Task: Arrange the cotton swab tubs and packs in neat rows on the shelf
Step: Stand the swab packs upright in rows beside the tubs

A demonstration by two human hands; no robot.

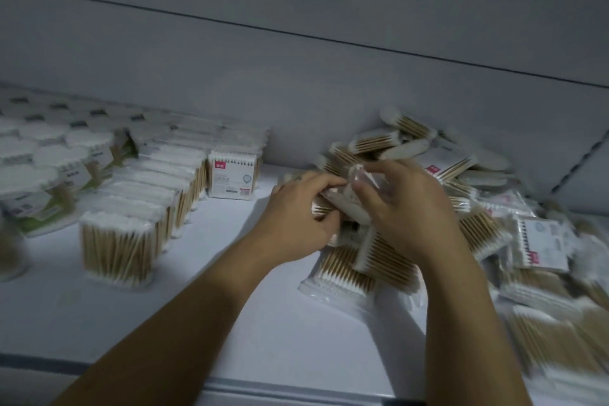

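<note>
Shelf (280,323): tubs (49,148) clustered at the back-left corner, several rows deep. Just right of them, upright packs (141,208) in files running from the back edge toward the front edge. A single pack (232,176) stands right of those files, near the back. Heap of packs (478,217) fills the right side from back to front, packs overlapping. At the heap's left margin, left hand (296,217) and right hand (405,208) sit side by side, gripping a held pack (346,199) between them, above the heap.

L hand (298,209), R hand (402,208), 1 shelf (280,323), many tubs (26,181), many packs (389,262)
</note>
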